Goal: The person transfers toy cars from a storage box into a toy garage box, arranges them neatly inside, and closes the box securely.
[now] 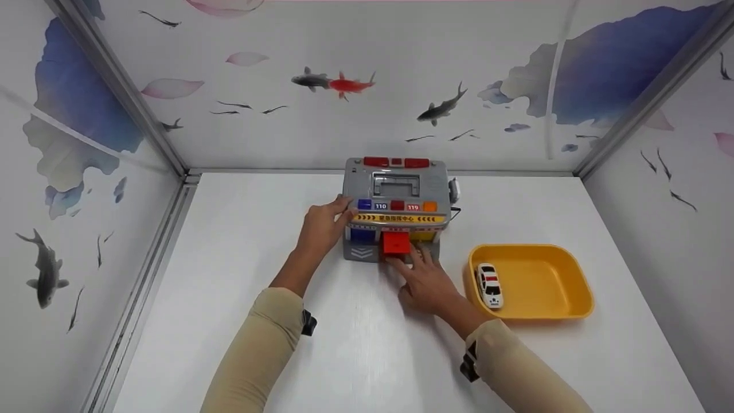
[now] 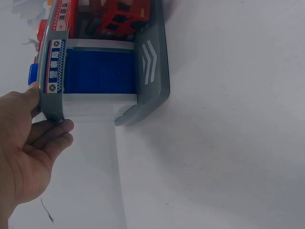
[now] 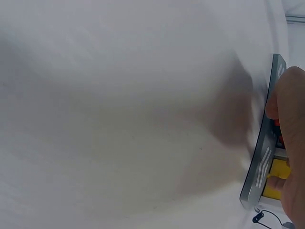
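Observation:
A grey toy rescue station (image 1: 395,189) with three bays stands near the back of the table. My left hand (image 1: 321,226) grips its left roof edge; the left wrist view has the thumb on the front and curled fingers (image 2: 59,136) at the corner. A red toy truck (image 1: 396,242) sits partly inside the middle bay. My right hand (image 1: 427,284) pinches it low, with fingers on both sides. The blue door (image 2: 100,71) fills the bay on the left, and the yellow door (image 3: 276,177) lies beside my right fingers. Much of the truck is hidden in the right wrist view.
To the right, a yellow tray (image 1: 539,252) holds a white toy police car (image 1: 489,285) against its left wall. A small white part (image 1: 455,190) on a dark cord hangs at the station's right side. Printed panels enclose the table at the back and sides.

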Available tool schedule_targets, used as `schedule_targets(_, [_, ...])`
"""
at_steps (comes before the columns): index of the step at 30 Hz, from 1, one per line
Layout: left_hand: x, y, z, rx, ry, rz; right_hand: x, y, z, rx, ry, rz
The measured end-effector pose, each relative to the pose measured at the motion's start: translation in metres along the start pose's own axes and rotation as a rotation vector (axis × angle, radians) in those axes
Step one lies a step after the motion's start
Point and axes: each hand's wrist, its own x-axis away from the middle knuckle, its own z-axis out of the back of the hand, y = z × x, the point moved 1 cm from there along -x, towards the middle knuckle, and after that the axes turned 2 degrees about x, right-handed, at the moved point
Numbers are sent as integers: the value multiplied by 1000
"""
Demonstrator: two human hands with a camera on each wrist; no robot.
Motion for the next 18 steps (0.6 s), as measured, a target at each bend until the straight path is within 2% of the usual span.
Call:
schedule_targets(6, [-1, -1, 0, -13, 5, 1, 1, 0, 0, 82, 69, 6])
schedule_targets(18, [0, 1, 0, -12, 4, 1, -2, 0, 4, 100, 39, -30])
